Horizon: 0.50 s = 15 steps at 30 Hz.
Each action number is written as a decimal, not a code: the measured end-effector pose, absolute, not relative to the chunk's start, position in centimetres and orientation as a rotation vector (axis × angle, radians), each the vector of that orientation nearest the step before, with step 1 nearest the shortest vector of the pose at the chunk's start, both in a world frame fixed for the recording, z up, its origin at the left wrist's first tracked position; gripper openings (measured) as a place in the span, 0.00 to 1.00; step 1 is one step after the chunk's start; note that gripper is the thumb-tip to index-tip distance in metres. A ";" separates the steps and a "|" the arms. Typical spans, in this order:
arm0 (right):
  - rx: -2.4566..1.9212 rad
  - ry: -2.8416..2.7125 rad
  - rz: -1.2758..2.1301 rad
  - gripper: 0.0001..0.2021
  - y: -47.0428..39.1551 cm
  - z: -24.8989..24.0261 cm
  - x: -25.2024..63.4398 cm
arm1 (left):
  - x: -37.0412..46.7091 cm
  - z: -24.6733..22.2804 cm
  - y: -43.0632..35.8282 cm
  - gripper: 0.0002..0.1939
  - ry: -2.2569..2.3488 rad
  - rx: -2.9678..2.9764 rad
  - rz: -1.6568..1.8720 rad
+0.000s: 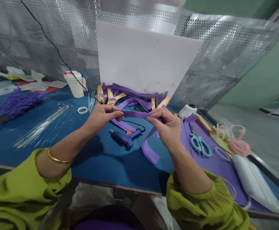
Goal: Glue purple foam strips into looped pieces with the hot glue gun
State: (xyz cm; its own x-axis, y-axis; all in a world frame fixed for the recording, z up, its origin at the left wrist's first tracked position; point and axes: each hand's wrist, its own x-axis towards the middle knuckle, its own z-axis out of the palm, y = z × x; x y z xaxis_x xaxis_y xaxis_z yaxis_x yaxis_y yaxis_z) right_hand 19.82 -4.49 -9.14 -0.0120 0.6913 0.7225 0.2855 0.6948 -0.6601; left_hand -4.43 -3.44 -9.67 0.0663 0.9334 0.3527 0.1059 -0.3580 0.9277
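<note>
Blue surface (89,172); near blue plastic pistol-shaped glue gun (127,138), left hand (103,115) and right hand (167,127) pinched closed on flat purple ribbon-like strip (136,114).

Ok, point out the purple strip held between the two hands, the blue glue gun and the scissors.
Purple strip (136,114): head view, on its taut middle stretch.
Glue gun (125,138): head view, on its blue body.
Scissors (200,142): head view, where the handles meet.

Strip (136,114) between hands (168,126), scissors (197,136) right, sprigs (162,97) apparently behind
</note>
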 end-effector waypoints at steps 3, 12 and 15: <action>-0.818 -1.530 0.455 0.05 -4.2 -9.4 20.1 | -4.4 -9.9 -3.1 0.06 1.059 1.435 1.468; -0.927 -1.469 0.820 0.03 -4.1 -9.5 20.0 | -4.7 -9.6 -2.1 0.15 0.947 1.112 1.583; -0.961 -1.383 0.912 0.05 -4.1 -9.4 19.8 | -4.6 -9.4 -2.0 0.16 0.889 0.989 1.650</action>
State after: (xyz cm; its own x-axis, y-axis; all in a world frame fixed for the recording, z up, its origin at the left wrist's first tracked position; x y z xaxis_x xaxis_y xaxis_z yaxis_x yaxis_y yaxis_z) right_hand 19.76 -4.10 -9.39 -0.0013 0.9328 0.3603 0.0363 0.3601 -0.9322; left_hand -4.58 -2.05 -9.39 -0.1903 0.9621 0.1951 -0.3665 -0.2540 0.8951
